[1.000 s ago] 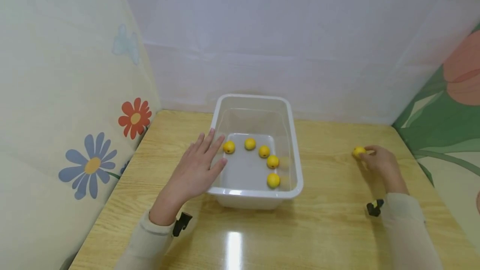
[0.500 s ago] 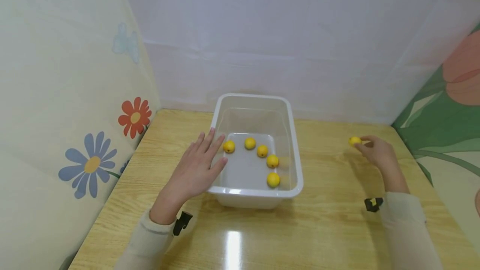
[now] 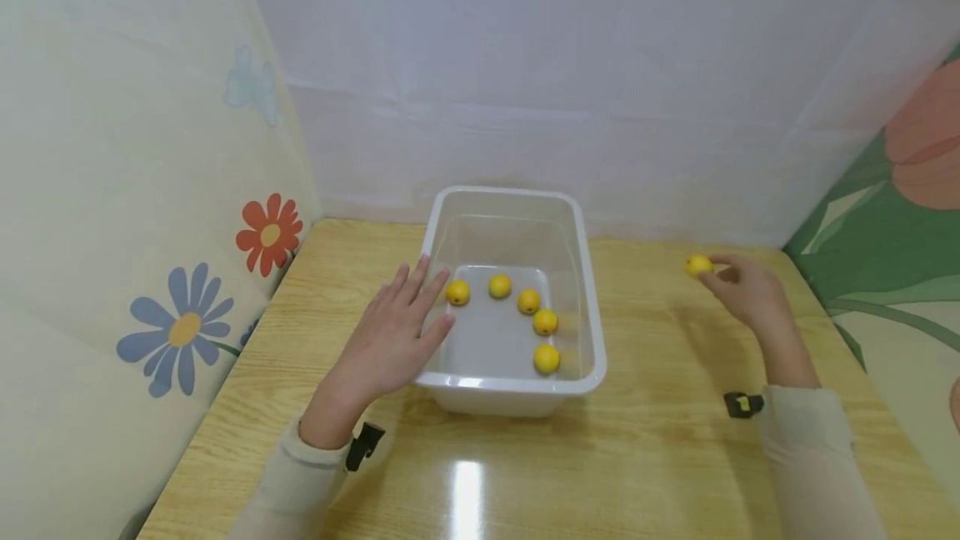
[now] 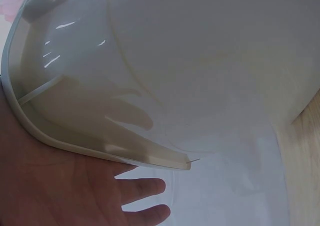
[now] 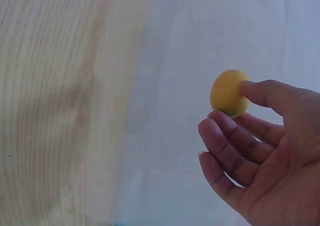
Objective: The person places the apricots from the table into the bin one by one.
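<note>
My right hand [image 3: 752,294] pinches a small yellow fruit [image 3: 699,266] between thumb and fingertips, above the right side of the table. In the right wrist view this fruit [image 5: 229,93] is smooth and oval, greenish underneath, with the thumb on top of it. My left hand [image 3: 393,336] lies with straight, spread fingers against the left rim of a white plastic tub [image 3: 596,340]. The left wrist view shows the left hand [image 4: 75,191] along the outside of the tub's rim [image 4: 90,152]. Several similar yellow fruits [image 3: 546,359] lie on the tub's floor, apart from the hands.
The tub stands mid-table on a wooden table [image 3: 645,457], near a pale back wall [image 3: 480,48]. A flower-printed wall [image 3: 180,190] bounds the left side, and a printed panel [image 3: 885,265] the right.
My right hand has lifted the yellow fruit off the table and carried it slightly left and away from me. The left hand has stayed at the tub's rim.
</note>
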Demonstrator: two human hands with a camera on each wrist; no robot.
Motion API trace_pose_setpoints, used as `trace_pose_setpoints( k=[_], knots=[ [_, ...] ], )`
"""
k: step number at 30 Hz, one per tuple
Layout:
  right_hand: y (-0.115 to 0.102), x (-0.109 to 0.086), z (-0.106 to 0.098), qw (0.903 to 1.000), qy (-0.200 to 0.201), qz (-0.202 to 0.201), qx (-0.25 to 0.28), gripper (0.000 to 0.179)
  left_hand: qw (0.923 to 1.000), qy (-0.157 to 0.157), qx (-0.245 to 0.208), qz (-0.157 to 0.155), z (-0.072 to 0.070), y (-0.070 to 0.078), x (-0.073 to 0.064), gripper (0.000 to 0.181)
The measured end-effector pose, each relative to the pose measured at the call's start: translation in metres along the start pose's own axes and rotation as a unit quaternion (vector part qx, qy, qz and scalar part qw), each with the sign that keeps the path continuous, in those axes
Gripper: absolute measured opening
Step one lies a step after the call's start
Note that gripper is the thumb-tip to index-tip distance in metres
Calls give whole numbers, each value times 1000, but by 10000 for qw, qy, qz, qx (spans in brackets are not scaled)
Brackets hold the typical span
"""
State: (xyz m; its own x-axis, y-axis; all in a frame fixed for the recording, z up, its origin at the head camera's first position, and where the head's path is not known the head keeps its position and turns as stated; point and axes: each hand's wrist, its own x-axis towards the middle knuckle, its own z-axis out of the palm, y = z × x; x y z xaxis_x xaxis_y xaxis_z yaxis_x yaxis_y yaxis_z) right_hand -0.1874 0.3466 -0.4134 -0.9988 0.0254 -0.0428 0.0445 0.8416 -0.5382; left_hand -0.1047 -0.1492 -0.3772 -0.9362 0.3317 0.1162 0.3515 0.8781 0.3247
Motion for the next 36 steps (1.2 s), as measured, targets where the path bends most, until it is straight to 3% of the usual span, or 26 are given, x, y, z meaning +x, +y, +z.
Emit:
trace_pose_setpoints(
  k=[14,21,36],
  knots=[
    [-32,-14,-7,9979,417,-471,-123,64,10000,-32,-35,-65,-2,-1,0,65],
    [-41,-20,-9,9978,477,-440,-120,64,10000,-35,-51,-57,-2,-1,-1,65],
    [-77,-43,-11,9949,614,-790,-87,59,10000,-57,-10,-61,-2,2,-1,65]
  ],
)
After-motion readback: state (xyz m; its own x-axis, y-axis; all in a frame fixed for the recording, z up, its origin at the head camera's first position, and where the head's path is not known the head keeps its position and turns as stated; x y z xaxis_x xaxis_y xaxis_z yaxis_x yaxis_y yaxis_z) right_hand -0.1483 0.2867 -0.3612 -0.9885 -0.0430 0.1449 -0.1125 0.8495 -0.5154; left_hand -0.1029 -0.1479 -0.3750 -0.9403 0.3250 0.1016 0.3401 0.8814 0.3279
